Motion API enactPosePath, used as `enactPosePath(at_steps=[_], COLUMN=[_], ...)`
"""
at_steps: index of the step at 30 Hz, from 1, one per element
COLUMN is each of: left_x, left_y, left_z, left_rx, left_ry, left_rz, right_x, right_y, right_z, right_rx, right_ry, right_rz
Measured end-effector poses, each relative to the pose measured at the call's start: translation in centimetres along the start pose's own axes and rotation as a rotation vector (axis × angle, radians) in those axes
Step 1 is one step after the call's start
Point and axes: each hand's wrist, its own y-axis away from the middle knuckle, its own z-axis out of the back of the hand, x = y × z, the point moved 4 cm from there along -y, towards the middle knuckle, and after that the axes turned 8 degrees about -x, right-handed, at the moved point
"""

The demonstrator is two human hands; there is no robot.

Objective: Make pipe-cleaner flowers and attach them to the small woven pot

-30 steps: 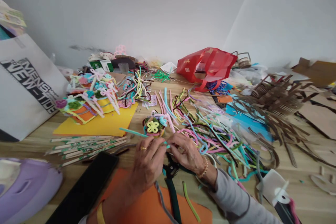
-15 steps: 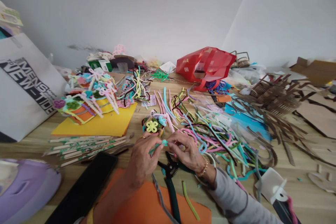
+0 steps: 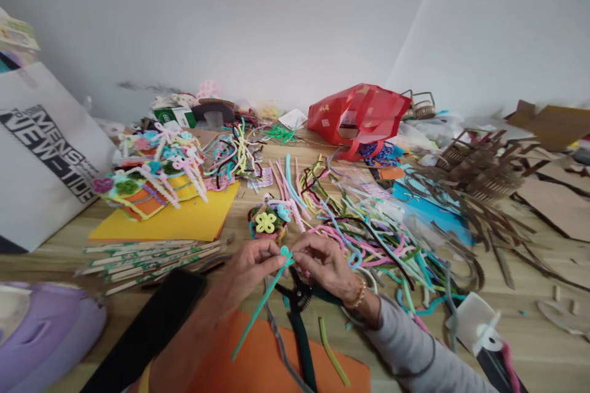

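Observation:
A turquoise pipe cleaner (image 3: 258,313) is pinched between my two hands, its top curled into a small loop and its long straight tail slanting down to the left. My left hand (image 3: 251,267) grips it with thumb and forefinger left of the loop. From the other side, my right hand (image 3: 325,263) pinches it close to the loop. Just behind my fingers stands a small decorated basket (image 3: 267,221) with a yellow pipe-cleaner flower on its front. Below my hands lie pliers (image 3: 302,331) with dark green handles, partly over an orange sheet (image 3: 221,356).
Loose pipe cleaners (image 3: 369,233) spread right of centre. Finished flower baskets (image 3: 147,178) rest on a yellow sheet (image 3: 161,221) at left, near wrapped sticks (image 3: 157,261) and a black phone (image 3: 147,325). A red bag (image 3: 354,113) stands at the back; brown strips (image 3: 483,221) lie at right.
The turquoise pipe cleaner's long tail now shows below my left hand, hanging down to the left. Its curled top has turned upward between my fingertips. Both hands stay in nearly the same place.

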Motion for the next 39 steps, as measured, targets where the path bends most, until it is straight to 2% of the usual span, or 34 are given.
enactPosePath(at_steps=[8, 12, 20, 26, 34, 39], left_x=[1.0, 1.5, 2.9, 2.8, 2.1, 2.1], left_y=[-0.3, -0.3, -0.6, -0.5, -0.6, -0.7], left_z=[-0.4, -0.6, -0.9, -0.7, -0.6, -0.9], left_rx=[0.047, 0.068, 0.016, -0.074, -0.124, -0.134], left_ry=[0.165, 0.216, 0.282, 0.235, 0.120, 0.092], left_rz=[0.056, 0.078, 0.081, 0.015, -0.015, -0.005], right_x=[-0.4, -0.3, -0.8, -2.1, -1.0, -0.9], right_y=[0.0, 0.0, -0.4, -0.7, -0.5, -0.6], right_z=[-0.2, -0.3, 0.1, 0.5, 0.3, -0.1], right_rx=[0.032, 0.048, 0.039, 0.008, 0.045, 0.077], right_ry=[-0.076, -0.125, -0.182, -0.259, -0.165, -0.182], right_rz=[-0.149, -0.173, -0.226, -0.277, -0.306, -0.297])
